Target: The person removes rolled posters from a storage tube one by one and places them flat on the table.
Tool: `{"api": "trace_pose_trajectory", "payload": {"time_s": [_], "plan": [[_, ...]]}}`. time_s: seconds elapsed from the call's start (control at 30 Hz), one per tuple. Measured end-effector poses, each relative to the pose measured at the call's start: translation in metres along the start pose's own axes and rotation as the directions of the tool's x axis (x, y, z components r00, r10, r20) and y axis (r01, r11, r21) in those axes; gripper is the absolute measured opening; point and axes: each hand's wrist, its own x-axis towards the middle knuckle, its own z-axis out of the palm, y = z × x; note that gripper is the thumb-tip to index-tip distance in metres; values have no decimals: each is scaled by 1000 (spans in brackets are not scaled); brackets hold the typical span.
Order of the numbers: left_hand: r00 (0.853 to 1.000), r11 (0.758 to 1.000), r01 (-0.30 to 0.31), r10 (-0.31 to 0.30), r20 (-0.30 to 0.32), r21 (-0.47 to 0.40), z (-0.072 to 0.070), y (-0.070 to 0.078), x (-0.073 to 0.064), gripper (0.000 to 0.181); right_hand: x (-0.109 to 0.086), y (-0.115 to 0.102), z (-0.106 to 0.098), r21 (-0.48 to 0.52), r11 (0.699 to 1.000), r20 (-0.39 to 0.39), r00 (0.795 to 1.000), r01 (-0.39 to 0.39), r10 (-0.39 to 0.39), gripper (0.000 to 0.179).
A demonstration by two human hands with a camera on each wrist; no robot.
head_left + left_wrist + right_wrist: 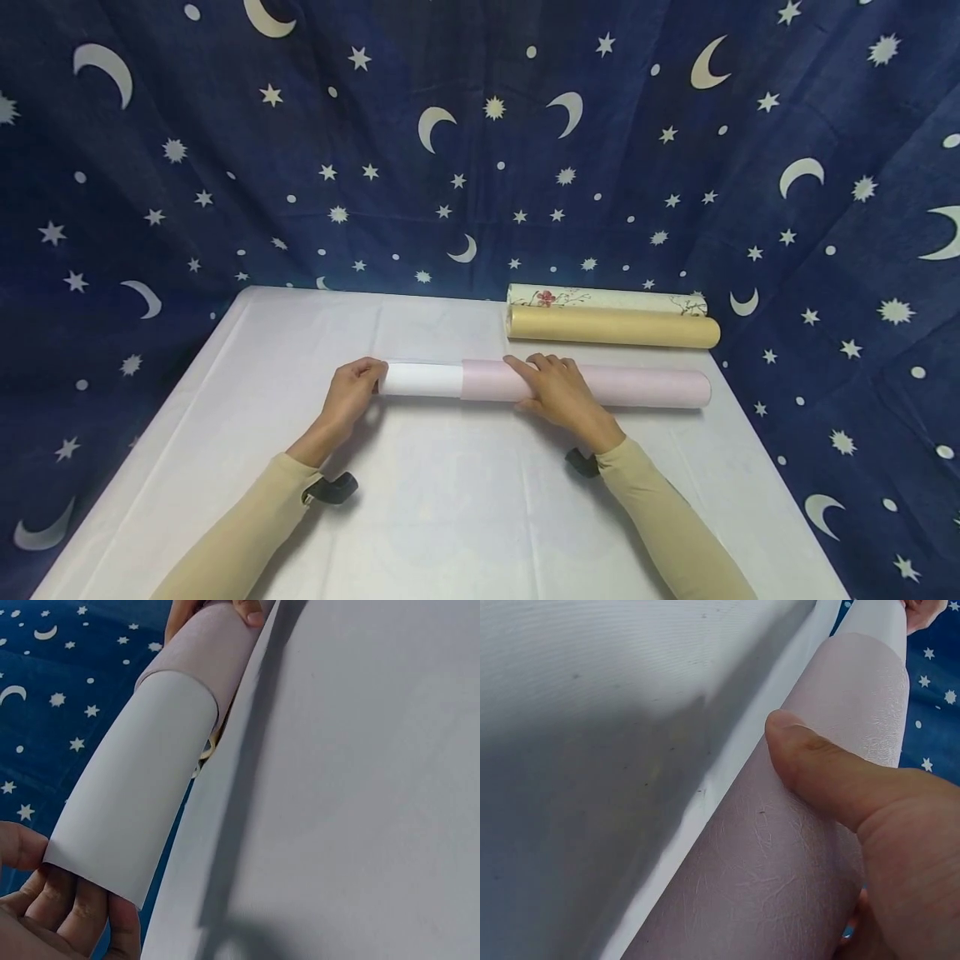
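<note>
A long pink roll [645, 387], finely textured like wallpaper, lies crosswise over the table. Out of its left end sticks a smooth white paper tube [423, 380]. My left hand [351, 400] pinches the outer edge of this white part, the thumb on one side and the fingers tucked under the rim in the left wrist view. Around the pink roll's left half, my right hand [558, 393] has its grip, with the thumb [817, 761] along the near side and the fingers over the far side. Most of those fingers are hidden in the right wrist view.
Behind the pink roll lie a gold roll [615, 327] and a cream roll with red flowers and branches [607, 298], side by side at the back right. A white cloth covers the table [450, 517]. Dark blue curtains [480, 150] with moons and stars surround it.
</note>
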Motion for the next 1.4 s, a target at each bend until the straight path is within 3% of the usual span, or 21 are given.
{"api": "trace_pose_trajectory", "payload": {"time_s": [0.43, 0.7, 1.4], "plan": [[1000, 1000, -29, 29, 10, -5, -16, -7, 0, 35, -3, 5, 0, -10, 1000, -18, 1000, 3, -3, 83], [999, 999, -38, 38, -11, 0, -16, -8, 1, 33, -6, 10, 1, -21, 1000, -43, 999, 9, -10, 83], [999, 1000, -12, 12, -30, 1, -34, -6, -1, 38, -18, 25, -2, -17, 1000, -47, 999, -18, 17, 82]]}}
